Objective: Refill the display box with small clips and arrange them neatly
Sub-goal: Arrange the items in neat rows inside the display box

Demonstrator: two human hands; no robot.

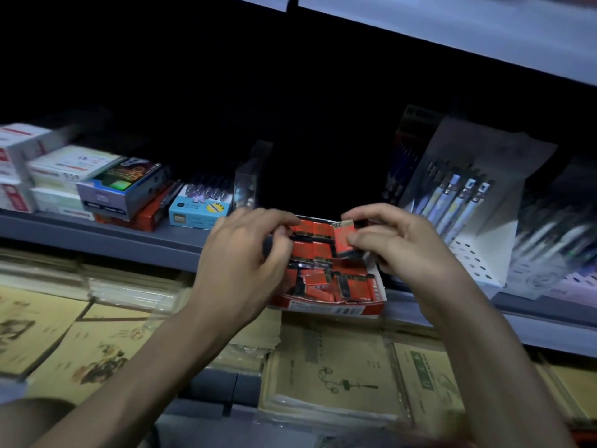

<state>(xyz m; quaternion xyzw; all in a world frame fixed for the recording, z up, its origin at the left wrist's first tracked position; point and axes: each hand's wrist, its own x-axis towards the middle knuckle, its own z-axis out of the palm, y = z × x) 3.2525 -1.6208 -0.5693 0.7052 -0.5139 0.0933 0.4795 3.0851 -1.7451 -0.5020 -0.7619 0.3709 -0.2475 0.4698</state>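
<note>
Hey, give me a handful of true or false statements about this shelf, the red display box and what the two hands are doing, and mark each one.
1. The display box sits on the shelf between the two hands. True.
2. The right hand pinches a small red packet above the box. True.
3. The box is empty. False: red packets fill it, some in rows, some loose near the front.
4. The pen rack stands left of the box. False: it stands to the right.
5. The left hand rests on the notebooks below the shelf. False: its fingers are at the packets in the box.
</note>
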